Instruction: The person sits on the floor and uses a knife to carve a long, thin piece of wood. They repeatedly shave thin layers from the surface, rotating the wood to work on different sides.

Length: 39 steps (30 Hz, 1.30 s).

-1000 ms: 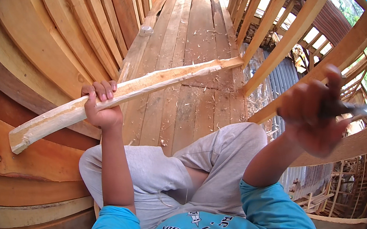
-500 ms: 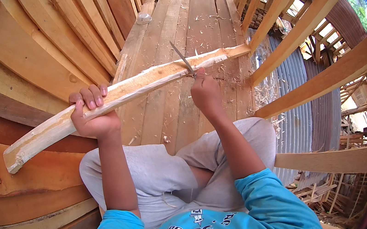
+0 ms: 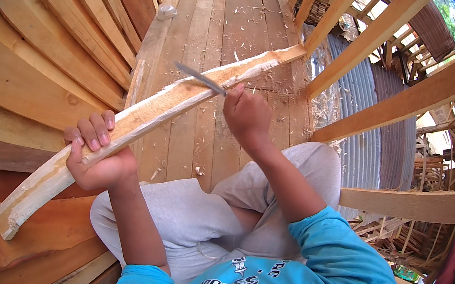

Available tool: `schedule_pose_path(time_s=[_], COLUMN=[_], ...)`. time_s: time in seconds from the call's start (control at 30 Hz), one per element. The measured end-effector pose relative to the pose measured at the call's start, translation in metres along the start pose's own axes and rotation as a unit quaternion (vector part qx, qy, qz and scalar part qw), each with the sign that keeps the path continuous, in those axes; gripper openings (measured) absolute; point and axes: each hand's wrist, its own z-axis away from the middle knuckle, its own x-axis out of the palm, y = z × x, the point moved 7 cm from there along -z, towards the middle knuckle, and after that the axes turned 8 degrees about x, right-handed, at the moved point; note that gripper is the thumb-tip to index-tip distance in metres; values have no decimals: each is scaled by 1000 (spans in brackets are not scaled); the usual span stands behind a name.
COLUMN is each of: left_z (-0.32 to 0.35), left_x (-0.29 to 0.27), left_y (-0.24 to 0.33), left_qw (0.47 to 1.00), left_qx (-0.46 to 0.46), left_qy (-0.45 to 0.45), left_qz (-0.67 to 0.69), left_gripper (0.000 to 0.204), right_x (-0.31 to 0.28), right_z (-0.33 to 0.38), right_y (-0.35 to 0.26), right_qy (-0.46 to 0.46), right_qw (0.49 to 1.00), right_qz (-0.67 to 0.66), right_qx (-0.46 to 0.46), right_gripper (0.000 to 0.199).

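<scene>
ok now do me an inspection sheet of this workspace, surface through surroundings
Surface: wooden plank floor
Things in hand: pale timber piece; knife, blade crossing above it in view, contact unclear
Clutter: scattered shavings; small clear object farther off
Grips: left grip closed on the timber piece; right grip closed on the knife, handle hidden
Cables: nothing seen
Surroundings: boards at left; spaced timbers and corrugated sheeting at right

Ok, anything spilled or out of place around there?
Shavings lie strewn across the floor on both sides of the wood, scattered loose rather than swept up. Otherwise, nothing stands out.
</scene>
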Motion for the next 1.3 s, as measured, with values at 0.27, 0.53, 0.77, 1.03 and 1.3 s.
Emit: schedule_pose_path(time_s=[0.27,0.53,0.77,1.03,1.3], left_z=[-1,-4,0,-1,-1], left_x=[0,-1,-2,-6,3], left_y=[2,-1,0,-3,-5], left_qw=[1000,999,999,999,999], left_qx=[0,-5,12,3,-2], left_qy=[-6,-40,-37,-31,-30], left_qz=[3,10,13,14,17], left_gripper=[11,10,9,10,10], right_x=[0,20,1,19,1], right_z=[4,-13,-15,15,-34], right_y=[-2,35,31,17,55], right_qy=[-77,-25,-238,-149,-10], right_qw=[996,995,963,978,987], right_qz=[25,-63,-109,-144,-63], right_qx=[23,75,-63,32,147], right_gripper=[57,54,57,56,56])
